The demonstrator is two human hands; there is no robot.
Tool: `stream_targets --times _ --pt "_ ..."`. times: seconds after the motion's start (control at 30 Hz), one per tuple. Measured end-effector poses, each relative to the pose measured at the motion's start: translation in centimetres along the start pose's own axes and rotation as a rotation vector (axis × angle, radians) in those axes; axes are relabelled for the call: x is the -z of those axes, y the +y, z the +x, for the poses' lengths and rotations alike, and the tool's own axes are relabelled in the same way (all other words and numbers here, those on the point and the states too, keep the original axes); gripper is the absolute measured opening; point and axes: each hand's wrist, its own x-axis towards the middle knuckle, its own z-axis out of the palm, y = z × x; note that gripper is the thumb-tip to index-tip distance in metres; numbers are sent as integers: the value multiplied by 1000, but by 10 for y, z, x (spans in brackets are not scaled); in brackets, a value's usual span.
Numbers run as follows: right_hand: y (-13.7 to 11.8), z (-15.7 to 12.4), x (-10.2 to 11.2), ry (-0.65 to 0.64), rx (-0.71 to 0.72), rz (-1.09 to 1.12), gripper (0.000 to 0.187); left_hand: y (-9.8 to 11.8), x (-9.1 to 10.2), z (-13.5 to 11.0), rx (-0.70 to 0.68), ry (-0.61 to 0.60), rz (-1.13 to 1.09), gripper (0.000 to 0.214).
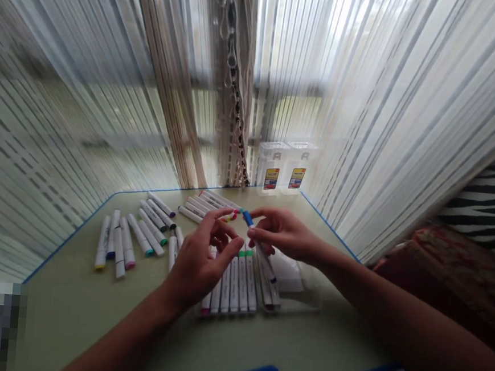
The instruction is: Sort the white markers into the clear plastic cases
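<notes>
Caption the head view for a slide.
Right hand holds a blue-capped marker over a row of markers; left hand beside it.

A white-bodied marker [266, 259] with a bright blue cap is pinched in the right hand [284, 235]. It is tilted, blue end up and away. Its dark lower end hangs over the row of markers [235, 282] lying side by side in a clear case [302, 301] on the worktop [92, 310].

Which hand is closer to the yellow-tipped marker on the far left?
Left. The left hand lies right of the yellow-tipped marker, across loose markers; the right hand is farther right, holding a blue-capped marker.
</notes>
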Motion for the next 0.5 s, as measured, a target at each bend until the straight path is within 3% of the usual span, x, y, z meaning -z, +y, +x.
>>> stream_targets --times 0.1,0.23,0.33,0.5 --pt "-3 2 14 94 30 -55 53 5 0 -4 -150 -44 191 36" --pt "-3 4 32 82 -58 -133 42 9 -5 -8 -317 -164 282 22" --pt "0 5 39 47 -156 -167 38 9 -8 -9 -339 -233 285 20" --pt "0 3 41 -19 -323 -216 48 8 -11 -9 -340 -315 296 18"
